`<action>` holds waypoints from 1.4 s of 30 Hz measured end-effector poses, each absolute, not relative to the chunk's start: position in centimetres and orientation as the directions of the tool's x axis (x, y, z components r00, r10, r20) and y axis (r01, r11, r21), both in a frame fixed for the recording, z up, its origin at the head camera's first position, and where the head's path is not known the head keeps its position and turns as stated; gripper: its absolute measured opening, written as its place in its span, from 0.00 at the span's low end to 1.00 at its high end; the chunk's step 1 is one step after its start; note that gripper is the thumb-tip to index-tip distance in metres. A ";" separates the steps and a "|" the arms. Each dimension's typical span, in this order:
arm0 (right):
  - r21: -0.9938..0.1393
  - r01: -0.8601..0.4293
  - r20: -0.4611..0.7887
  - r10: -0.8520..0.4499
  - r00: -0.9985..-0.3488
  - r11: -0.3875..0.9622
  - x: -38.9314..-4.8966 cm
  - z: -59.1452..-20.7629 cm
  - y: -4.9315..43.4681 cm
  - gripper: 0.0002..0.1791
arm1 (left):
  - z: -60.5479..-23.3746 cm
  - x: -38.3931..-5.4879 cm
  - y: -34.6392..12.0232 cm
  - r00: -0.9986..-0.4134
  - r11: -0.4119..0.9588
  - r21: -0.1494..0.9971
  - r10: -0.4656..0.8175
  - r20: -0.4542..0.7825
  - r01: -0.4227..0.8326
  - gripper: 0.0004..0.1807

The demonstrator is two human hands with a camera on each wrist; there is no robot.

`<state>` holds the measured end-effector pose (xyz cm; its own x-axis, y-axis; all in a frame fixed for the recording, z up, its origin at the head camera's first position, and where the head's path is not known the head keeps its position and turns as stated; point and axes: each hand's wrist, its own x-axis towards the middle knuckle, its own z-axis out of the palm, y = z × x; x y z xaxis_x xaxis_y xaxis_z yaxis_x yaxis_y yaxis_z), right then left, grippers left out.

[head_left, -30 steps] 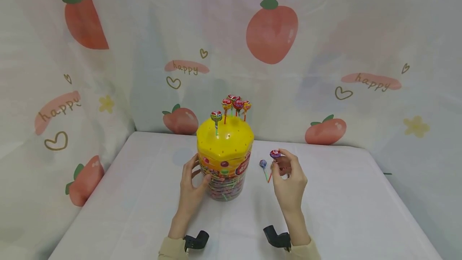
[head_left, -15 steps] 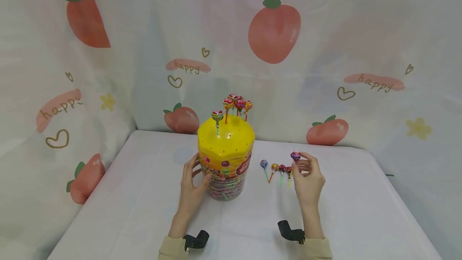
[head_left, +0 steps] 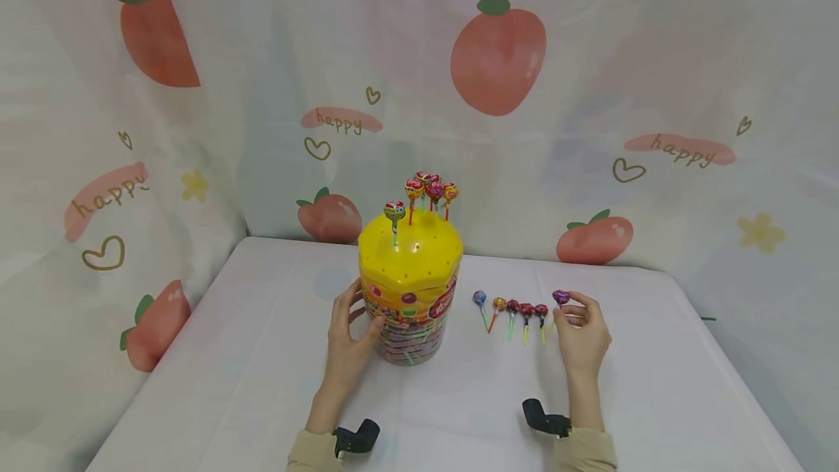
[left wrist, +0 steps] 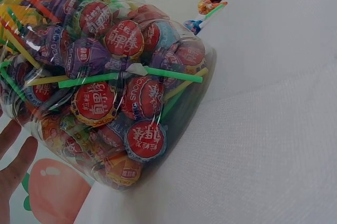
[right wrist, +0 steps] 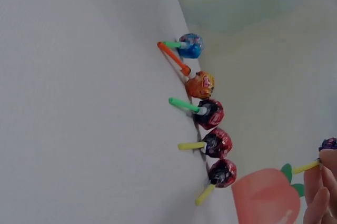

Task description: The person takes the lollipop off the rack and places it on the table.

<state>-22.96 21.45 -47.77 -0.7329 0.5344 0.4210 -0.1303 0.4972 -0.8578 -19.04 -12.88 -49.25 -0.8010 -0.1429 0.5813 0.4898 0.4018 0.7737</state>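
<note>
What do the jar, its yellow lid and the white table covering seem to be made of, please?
Jar: probably clear plastic, glossy; the lollipops show through it and highlights streak its wall. Yellow lid: likely moulded plastic, opaque and shiny, with light glinting on its top. White table covering: apparently matt woven fabric, as a fine texture shows.

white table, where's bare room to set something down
Bare: the table left of the tub and left sleeve; in front of the tub, between the sleeves; and right of the right sleeve. Crowded: right of the tub, where five lollipops lie beside the held lollipop.
</note>
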 end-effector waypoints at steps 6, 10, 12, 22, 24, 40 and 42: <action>-0.872 -0.039 0.344 0.553 -0.759 0.488 -23.0 -48.6 22.3 0.19 | -49.4 -19.0 -13.0 -0.808 0.402 0.781 -0.147 0.571 0.478 0.40; -0.863 0.006 0.314 0.545 -0.777 0.506 -23.4 -49.3 22.8 0.19 | -49.4 -19.1 -13.0 -0.811 0.390 0.788 -0.150 0.565 0.477 0.40; -0.852 0.031 0.300 0.534 -0.790 0.523 -23.7 -49.6 23.1 0.19 | -49.3 -19.0 -12.9 -0.819 0.379 0.797 -0.151 0.554 0.470 0.40; -0.809 0.137 0.227 0.519 -0.824 0.572 -24.4 -50.7 24.0 0.20 | -46.3 -17.2 -12.0 -0.838 0.369 0.817 -0.153 0.523 0.443 0.37; -0.802 0.144 0.225 0.516 -0.827 0.580 -24.6 -50.9 24.3 0.20 | -46.3 -17.2 -12.0 -0.837 0.372 0.815 -0.153 0.525 0.444 0.37; -0.802 0.191 0.170 0.522 -0.836 0.566 -25.2 -51.8 24.4 0.20 | -46.2 -17.3 -12.2 -0.836 0.370 0.814 -0.149 0.527 0.447 0.37; -0.803 0.198 0.164 0.528 -0.833 0.562 -25.1 -51.9 24.3 0.20 | -46.2 -17.3 -12.2 -0.836 0.371 0.813 -0.149 0.529 0.448 0.37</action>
